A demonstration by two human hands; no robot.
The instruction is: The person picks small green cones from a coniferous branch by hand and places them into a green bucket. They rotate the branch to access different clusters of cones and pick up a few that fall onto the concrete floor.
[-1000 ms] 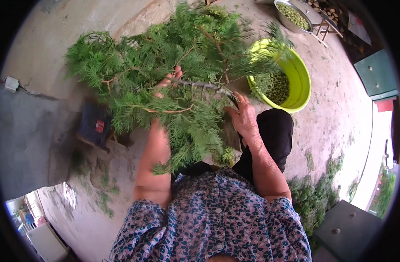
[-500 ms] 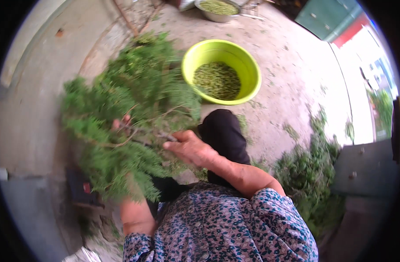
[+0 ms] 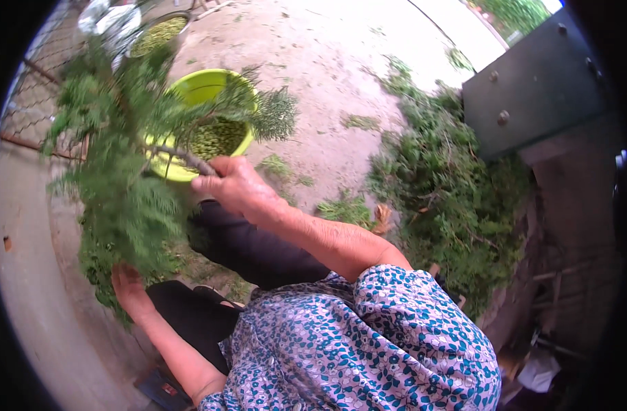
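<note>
My right hand (image 3: 241, 188) is closed around the cut end of a leafy evergreen branch (image 3: 132, 185). The branch's feathery green sprays fan out to the left and are partly blurred. They cover part of a yellow-green plastic basin (image 3: 207, 79), which holds many small green seed cones (image 3: 221, 137). Lower left, my left hand (image 3: 127, 284) is off the branch's stem, its fingers stretched out beside the lower greenery. Whether its fingertips touch the leaves I cannot tell.
A large heap of cut evergreen branches (image 3: 450, 212) lies on the right, beside a dark green metal panel (image 3: 532, 82). Far left stands a metal bowl (image 3: 180, 24) of green cones near a white plastic bag (image 3: 115, 20) and wire fencing (image 3: 36, 96). Leaf scraps (image 3: 344, 209) litter the concrete.
My right hand has swung the branch up and left, over part of the basin. My left hand has come away from the branch and moved down. The whole view has turned rightward.
</note>
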